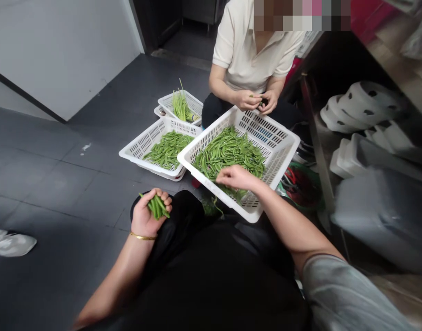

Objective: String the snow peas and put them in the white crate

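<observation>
Left hand (150,211) clasped round green pods (158,208), right hand (237,177) at the pod heap (231,149) in the right white basket (187,162), its grip unclear.

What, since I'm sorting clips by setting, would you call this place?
Probably a kitchen's food-prep area, judging by the white slotted plastic baskets, slender green pods and dark grey floor tiles.

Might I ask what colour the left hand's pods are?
Green; the pods show in the head view.
</observation>
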`<state>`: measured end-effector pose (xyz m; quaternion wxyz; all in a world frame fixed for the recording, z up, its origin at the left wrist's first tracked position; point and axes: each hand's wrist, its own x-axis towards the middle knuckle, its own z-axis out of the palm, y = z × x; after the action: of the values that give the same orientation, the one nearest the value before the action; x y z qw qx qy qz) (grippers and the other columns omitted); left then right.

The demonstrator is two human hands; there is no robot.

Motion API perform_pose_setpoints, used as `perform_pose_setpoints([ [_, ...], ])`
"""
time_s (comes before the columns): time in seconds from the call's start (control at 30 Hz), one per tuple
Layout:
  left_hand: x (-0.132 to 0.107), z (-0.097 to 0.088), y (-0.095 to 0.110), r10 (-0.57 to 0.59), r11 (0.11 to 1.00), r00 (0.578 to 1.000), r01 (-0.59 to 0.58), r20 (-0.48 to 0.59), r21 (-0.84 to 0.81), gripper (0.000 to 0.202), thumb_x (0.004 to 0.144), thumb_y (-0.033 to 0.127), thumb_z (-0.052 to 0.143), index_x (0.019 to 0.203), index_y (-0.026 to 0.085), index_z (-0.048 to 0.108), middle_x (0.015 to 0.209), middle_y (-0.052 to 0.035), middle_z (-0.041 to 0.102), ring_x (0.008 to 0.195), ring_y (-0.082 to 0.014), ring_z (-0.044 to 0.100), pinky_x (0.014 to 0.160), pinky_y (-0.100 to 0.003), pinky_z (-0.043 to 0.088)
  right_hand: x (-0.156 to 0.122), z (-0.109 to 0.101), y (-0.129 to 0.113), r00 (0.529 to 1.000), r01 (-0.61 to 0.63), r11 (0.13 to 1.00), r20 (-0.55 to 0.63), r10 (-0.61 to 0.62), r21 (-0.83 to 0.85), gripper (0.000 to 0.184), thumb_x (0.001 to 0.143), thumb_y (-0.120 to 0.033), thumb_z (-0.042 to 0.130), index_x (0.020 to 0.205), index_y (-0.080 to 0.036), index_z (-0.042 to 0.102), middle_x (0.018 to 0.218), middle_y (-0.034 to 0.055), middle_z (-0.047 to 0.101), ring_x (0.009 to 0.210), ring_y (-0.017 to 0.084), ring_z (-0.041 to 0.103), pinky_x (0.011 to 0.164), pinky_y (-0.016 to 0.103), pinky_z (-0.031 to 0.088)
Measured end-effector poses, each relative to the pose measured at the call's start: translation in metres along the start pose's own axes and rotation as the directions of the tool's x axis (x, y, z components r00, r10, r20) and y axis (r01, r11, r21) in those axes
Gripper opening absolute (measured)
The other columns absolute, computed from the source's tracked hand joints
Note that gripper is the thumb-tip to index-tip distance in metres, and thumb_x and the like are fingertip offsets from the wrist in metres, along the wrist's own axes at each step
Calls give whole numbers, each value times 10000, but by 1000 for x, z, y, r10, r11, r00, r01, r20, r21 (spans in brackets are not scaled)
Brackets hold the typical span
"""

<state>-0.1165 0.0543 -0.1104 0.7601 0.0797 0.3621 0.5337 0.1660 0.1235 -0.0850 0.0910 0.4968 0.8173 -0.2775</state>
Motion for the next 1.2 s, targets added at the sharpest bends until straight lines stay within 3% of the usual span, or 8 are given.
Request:
perform_pose_setpoints([
  [0.1,1,5,-11,-92,995,994,90,62,37,181,634,210,717,720,154,567,617,15,508,514,-90,490,460,-211,441,47,5,17,968,-251,928,-57,245,-276,361,878,-386,509,1027,-96,662,1051,178,672,952,233,636,759,266,473],
  [0.2,0,8,-14,-126,986,982,109,141,125,170,661,160,712,699,152,547,567,40,455,452,-65,435,418,-190,398,74,15,26,962,-265,910,-28,270,-319,339,838,-320,562,1025,-55,664,1075,227,655,983,271,631,783,297,482],
  [0.4,-8,16,-13,-88,952,980,31,176,303,213,714,216,696,615,136,525,496,46,434,375,-59,394,358,-191,334,40,3,22,957,-288,897,-120,263,-336,310,899,-291,442,1007,-95,655,1017,180,675,947,252,630,740,278,464],
  [0.53,-12,34,-34,-17,893,995,-30,100,448,213,704,287,719,794,118,626,501,37,493,386,-82,452,372,-209,363,-23,11,-18,951,-102,947,-309,3,-304,303,935,-328,382,939,-150,627,885,103,670,772,192,613,630,256,409],
  [0.67,-17,46,-56,50,853,997,-77,66,516,266,679,321,740,785,109,619,520,18,550,391,-86,480,387,-209,379,-61,39,-59,840,266,913,-390,-377,-309,278,943,-254,379,817,-148,602,730,76,610,651,155,554,588,254,365],
  [0.77,-24,48,-59,15,870,994,-64,104,489,247,682,302,734,772,105,615,465,25,527,376,-81,459,381,-200,359,-68,49,-64,757,462,879,-461,-462,-122,220,931,-289,449,831,-157,595,736,53,611,666,140,556,604,238,387],
  [0.87,-33,48,-55,-19,882,990,-48,138,468,252,675,302,733,783,103,623,443,30,512,372,-81,446,367,-197,353,-70,44,-57,734,580,802,-516,-441,141,193,907,-302,508,799,-164,590,723,31,616,656,117,557,606,213,407],
  [1.2,-45,48,-54,-259,803,938,76,232,591,296,641,283,750,862,100,677,499,-2,576,341,-74,458,335,-178,333,-82,30,-61,821,528,537,-234,-521,657,179,834,-292,599,766,-134,649,681,14,644,623,105,599,584,194,459],
])
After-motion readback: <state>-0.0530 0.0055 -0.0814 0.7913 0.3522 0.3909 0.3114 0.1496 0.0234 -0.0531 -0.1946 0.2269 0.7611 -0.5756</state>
